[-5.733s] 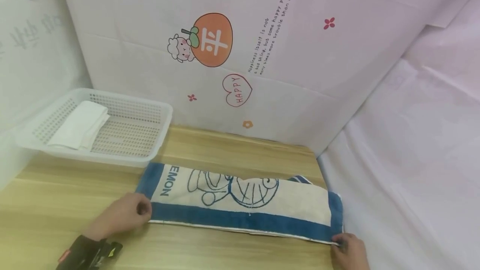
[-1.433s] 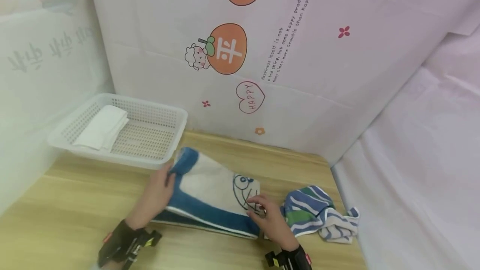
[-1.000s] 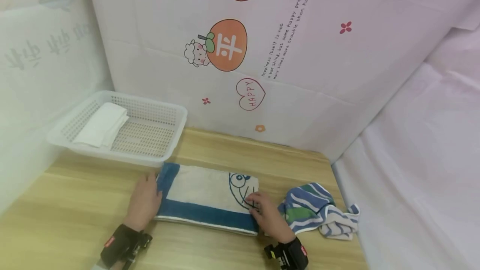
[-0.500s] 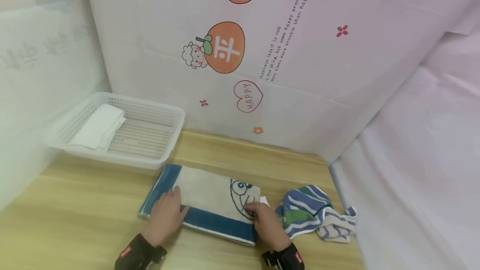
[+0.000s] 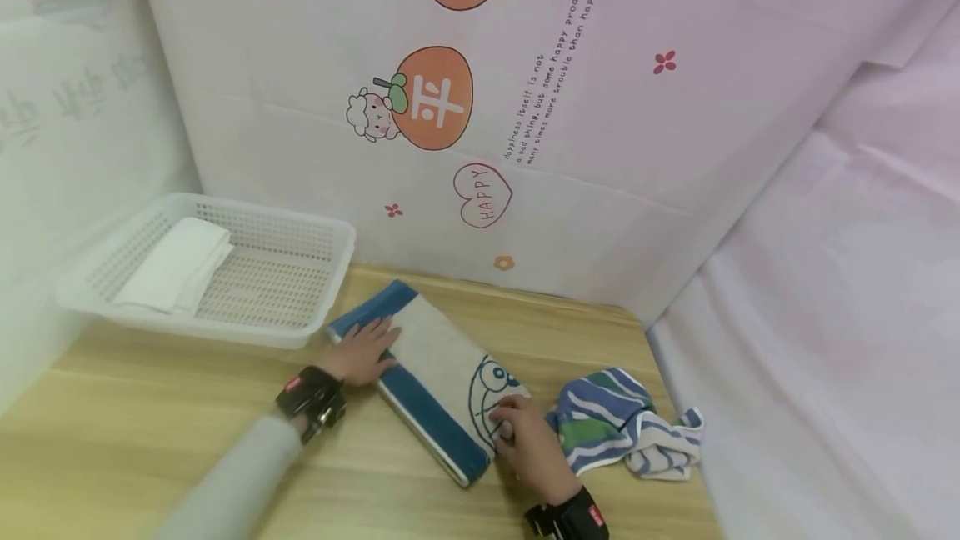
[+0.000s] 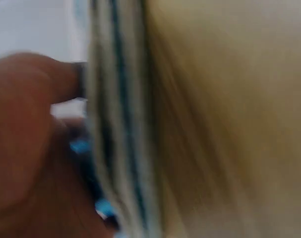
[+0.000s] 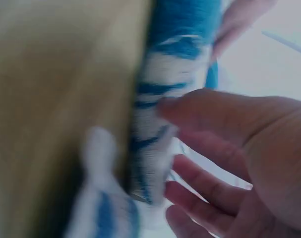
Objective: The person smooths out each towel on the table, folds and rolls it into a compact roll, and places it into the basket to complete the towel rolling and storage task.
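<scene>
A folded white-and-blue towel (image 5: pixel 438 348) with a cartoon outline lies slanted on the wooden table, its left end pointing toward the back. My left hand (image 5: pixel 365 352) rests spread on that end, across the blue border. At the other end, my right hand (image 5: pixel 531 447) touches the fold beside the cartoon face. The right wrist view shows the right thumb (image 7: pixel 190 106) against the towel's rounded fold (image 7: pixel 160 114), with the other fingers loosely bent beyond it. Stacked layer edges (image 6: pixel 123 119) appear in the left wrist view, blurred, with the left hand (image 6: pixel 31 134) alongside.
A crumpled striped towel (image 5: pixel 607 419) in blue, green and white lies just right of my right hand. At the back left stands a white plastic basket (image 5: pixel 339 261), with a folded white cloth (image 5: pixel 176 265) inside. Printed white sheets (image 5: pixel 585 232) hang around the wooden table (image 5: pixel 405 507).
The towel, earlier a long strip held at both ends, has been doubled over into a shorter bundle. Since half a second ago it has turned, its left end swinging backward with my left hand.
</scene>
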### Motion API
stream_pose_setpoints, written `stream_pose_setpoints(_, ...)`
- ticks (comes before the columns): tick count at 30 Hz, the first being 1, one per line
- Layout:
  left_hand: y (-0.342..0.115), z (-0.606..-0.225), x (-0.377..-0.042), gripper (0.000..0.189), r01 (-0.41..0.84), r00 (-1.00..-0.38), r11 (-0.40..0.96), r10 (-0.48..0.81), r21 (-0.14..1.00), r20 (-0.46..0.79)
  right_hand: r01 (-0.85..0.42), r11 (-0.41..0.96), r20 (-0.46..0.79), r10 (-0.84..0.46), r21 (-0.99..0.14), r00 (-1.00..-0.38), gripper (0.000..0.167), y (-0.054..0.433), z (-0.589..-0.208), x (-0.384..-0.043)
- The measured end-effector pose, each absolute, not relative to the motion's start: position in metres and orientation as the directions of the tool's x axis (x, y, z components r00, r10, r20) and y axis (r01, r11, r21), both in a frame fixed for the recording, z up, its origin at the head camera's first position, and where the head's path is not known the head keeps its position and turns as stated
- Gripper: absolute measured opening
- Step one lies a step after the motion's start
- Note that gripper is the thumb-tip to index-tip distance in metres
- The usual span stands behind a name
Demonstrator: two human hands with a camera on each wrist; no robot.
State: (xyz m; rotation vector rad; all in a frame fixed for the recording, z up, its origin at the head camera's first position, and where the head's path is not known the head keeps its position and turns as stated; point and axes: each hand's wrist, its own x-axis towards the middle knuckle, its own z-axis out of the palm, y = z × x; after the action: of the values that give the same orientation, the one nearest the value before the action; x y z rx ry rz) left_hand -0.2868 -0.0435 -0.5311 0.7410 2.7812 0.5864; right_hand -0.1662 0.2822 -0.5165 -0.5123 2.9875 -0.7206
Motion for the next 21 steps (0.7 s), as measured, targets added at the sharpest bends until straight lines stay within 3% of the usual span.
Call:
stream_pose_setpoints(4,-0.028,-0.52,-0.301,0.055,0.436,-0.866,0.81,0.496,0.393,-0.063,-0.299,0.865,0.09,-0.288,-0.402,-0.953,0.027,0.28,-0.524,-0.169)
stream_pose_setpoints(8,-0.011,-0.509,-0.277,0.053,0.392,-0.907,0.851,0.422,0.35,-0.008,-0.291,0.881,0.093,-0.277,-0.372,-0.956,0.027,0.278,-0.527,-0.169)
stream_pose_setpoints(14,0.005,-0.507,-0.239,0.069,0.393,-0.904,0.854,0.426,0.34,-0.024,-0.315,0.877,0.108,-0.297,-0.363,-0.949,0.027,0.276,-0.529,-0.17)
stream_pose_setpoints(21,0.008,-0.513,-0.249,0.077,0.467,-0.864,0.839,0.5,0.28,-0.056,-0.357,0.862,0.146,-0.326,-0.359,-0.934,0.026,0.271,-0.531,-0.168)
